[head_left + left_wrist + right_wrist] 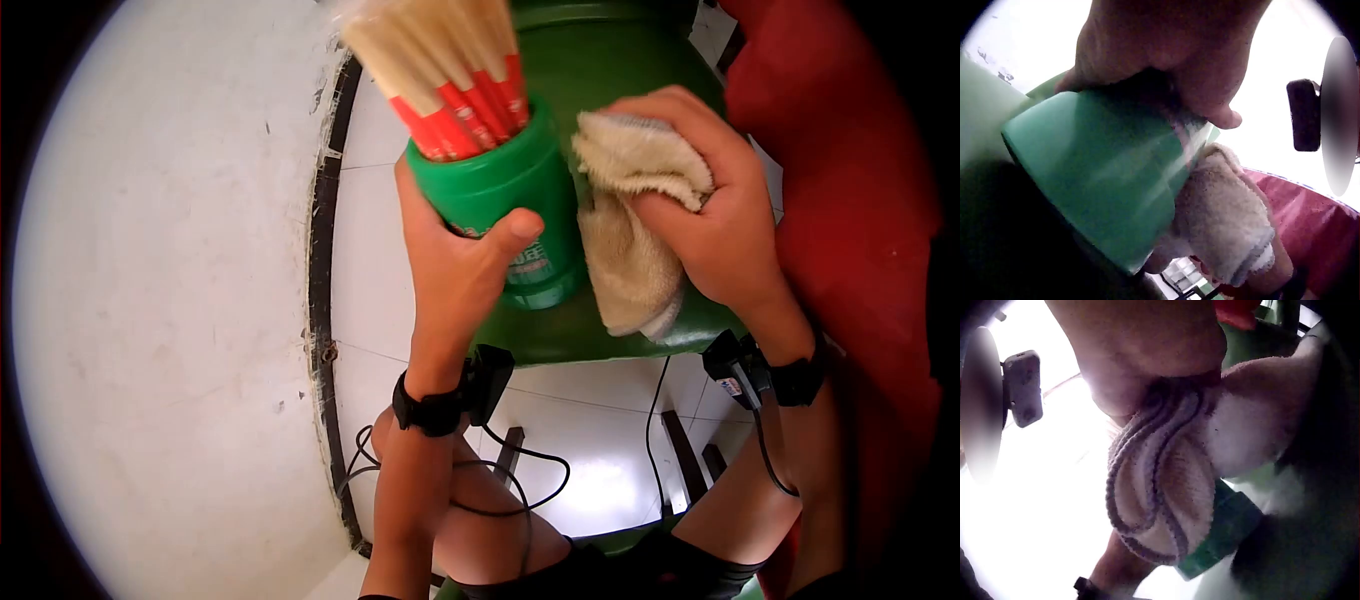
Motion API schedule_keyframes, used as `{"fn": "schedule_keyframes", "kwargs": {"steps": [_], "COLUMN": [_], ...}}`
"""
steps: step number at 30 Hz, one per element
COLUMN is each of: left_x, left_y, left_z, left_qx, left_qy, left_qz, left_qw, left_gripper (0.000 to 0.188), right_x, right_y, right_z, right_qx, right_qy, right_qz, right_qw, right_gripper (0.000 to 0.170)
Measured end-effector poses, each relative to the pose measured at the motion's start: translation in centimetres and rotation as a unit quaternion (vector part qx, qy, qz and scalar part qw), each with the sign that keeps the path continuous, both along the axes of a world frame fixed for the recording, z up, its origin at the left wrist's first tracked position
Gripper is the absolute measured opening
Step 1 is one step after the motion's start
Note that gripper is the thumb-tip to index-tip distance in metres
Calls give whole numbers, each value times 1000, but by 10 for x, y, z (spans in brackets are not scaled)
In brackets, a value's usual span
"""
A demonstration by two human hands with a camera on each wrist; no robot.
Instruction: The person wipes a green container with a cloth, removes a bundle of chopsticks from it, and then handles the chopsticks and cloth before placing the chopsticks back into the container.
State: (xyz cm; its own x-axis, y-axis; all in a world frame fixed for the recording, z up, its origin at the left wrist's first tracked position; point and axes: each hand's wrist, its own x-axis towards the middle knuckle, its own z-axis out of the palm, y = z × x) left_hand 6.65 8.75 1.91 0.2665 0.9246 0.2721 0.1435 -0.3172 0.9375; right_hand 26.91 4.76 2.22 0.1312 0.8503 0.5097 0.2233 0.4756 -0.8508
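My left hand grips a green plastic canister by its side, thumb across the printed front. Out of its open top stands a bundle of wooden chopsticks with red bands near the rim. In my right hand is a bunched beige terry cloth, its lower part hanging down close beside the canister. The left wrist view shows the canister's smooth lower wall tilted, with the cloth at its right. Dark stitched edges of the folded cloth appear in the right wrist view.
Below the hands is a glossy green seat. A red covering runs along the right side, and a scuffed white wall stands at the left. Black cables hang from the wrist cameras near the legs.
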Motion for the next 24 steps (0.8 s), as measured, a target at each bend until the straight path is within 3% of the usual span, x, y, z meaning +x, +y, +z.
{"fn": "schedule_keyframes", "kwargs": {"steps": [1, 2, 5, 13, 16, 19, 24], "left_x": [1, 1, -6, -6, 4, 3, -9], "left_y": [4, 11, 22, 25, 19, 21, 34], "left_z": [-2, -6, -2, -5, -2, 1, -11], "left_qx": [22, 18, -96, -40, -44, -38, -64], "left_qy": [17, -8, -118, -63, -85, -72, -121], "left_qz": [-9, -18, -73, -58, -65, -62, -39], "left_qw": [1000, 1000, 986, 996, 993, 995, 990], "left_gripper": [77, 57, 55, 78, 87, 84, 78], "right_x": [-3, -6, -11, 7, 4, -11, 1], "right_y": [2, 5, 14, 9, 17, 12, 3], "right_z": [2, 4, -8, -16, 3, 16, -13], "right_qx": [29, 57, 62, -76, 1, 103, 52], "right_qy": [-31, -64, -60, -154, -9, -121, -202], "right_qz": [-2, -5, 6, 19, -15, -26, 99], "right_qw": [999, 996, 996, 985, 1000, 987, 973], "right_gripper": [44, 45, 44, 39, 39, 41, 39]}}
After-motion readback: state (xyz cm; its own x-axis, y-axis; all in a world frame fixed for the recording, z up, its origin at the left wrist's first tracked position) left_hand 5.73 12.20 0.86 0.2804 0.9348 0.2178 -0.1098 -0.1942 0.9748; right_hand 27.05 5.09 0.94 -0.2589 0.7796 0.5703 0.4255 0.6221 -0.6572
